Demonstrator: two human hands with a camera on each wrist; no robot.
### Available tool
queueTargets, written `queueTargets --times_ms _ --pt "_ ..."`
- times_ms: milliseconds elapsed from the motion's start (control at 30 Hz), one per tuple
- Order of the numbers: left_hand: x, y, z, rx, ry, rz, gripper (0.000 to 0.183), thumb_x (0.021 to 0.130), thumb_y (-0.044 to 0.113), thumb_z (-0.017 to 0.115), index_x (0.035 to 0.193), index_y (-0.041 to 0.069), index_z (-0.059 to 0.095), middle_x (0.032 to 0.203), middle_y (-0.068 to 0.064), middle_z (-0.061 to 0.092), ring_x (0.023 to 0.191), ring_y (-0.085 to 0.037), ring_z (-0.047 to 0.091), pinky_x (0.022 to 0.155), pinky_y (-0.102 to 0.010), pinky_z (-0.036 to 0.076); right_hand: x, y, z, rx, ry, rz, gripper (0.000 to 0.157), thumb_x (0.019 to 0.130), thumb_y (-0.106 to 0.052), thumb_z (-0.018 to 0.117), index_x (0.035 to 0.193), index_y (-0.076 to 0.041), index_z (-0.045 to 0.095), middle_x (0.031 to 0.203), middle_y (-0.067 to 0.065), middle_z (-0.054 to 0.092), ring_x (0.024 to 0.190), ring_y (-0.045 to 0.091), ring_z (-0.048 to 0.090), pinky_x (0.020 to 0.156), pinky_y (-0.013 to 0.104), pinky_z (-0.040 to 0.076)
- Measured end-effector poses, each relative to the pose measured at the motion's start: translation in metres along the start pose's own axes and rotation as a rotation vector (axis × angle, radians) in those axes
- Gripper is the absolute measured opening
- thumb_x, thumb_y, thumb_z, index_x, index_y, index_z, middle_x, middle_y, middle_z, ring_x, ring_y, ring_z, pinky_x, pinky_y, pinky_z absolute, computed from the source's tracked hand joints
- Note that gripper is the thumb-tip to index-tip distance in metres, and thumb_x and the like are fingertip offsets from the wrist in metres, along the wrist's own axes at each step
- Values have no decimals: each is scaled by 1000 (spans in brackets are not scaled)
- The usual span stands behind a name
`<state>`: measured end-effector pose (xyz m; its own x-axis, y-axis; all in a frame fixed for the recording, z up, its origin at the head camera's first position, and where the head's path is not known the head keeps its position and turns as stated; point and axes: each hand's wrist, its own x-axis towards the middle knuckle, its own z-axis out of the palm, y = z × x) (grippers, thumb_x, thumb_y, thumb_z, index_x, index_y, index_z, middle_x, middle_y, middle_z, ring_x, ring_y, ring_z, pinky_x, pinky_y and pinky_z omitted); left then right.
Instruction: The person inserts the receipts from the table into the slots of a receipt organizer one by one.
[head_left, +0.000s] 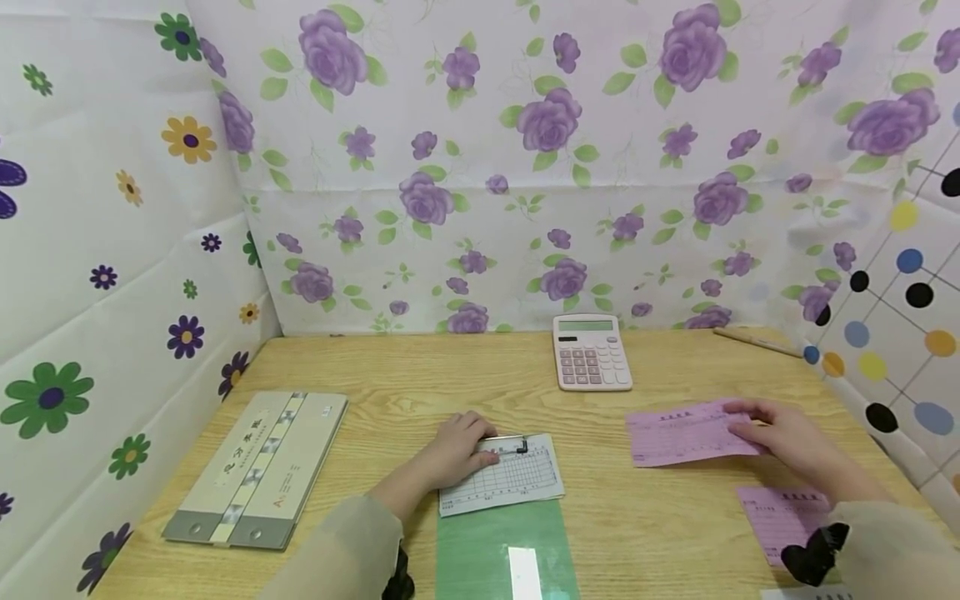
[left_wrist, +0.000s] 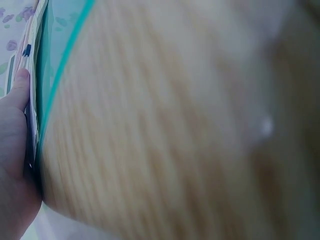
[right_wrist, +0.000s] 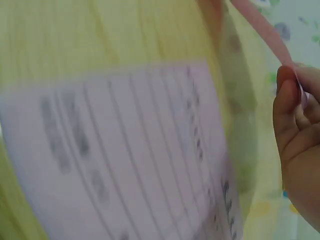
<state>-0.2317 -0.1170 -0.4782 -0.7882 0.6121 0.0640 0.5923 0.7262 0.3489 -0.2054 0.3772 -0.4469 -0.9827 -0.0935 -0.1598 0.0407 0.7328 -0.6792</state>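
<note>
Flower-printed cloth (head_left: 630, 150) behind wood-grain worktop (head_left: 450, 375). Pink printed slip (head_left: 682, 437) at worktop's right side, pinched between thumb and fingers of right hand (head_left: 791, 442). Second pink slip (head_left: 776, 517) near right wrist. Left hand (head_left: 452, 454) rests on clipped white forms (head_left: 517, 479), overlapping green board (head_left: 480, 542); cannot tell whether fingers grip. Calculator (head_left: 592, 354) beyond, beige file folder (head_left: 255, 475) at left.
</note>
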Motion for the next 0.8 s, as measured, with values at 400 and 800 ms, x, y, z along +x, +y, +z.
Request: queueTargets --times_ms 400,800 --pt "0 -2 2 6 12 8 36 93 38 56 120 14 54 119 -1 49 108 -20 43 97 -43 33 10 -49 34 332 -138 -68 54 89 -35 64 131 -5 48 132 20 41 98 22 52 74 30 49" --pt "-1 0 0 4 24 17 36 93 38 57 119 13 55 117 -1 50 107 -21 44 97 -43 34 14 -87 78 248 -216 -166 40 86 -34 67 119 -13 60 126 10 51 100 22 52 79 31 46"
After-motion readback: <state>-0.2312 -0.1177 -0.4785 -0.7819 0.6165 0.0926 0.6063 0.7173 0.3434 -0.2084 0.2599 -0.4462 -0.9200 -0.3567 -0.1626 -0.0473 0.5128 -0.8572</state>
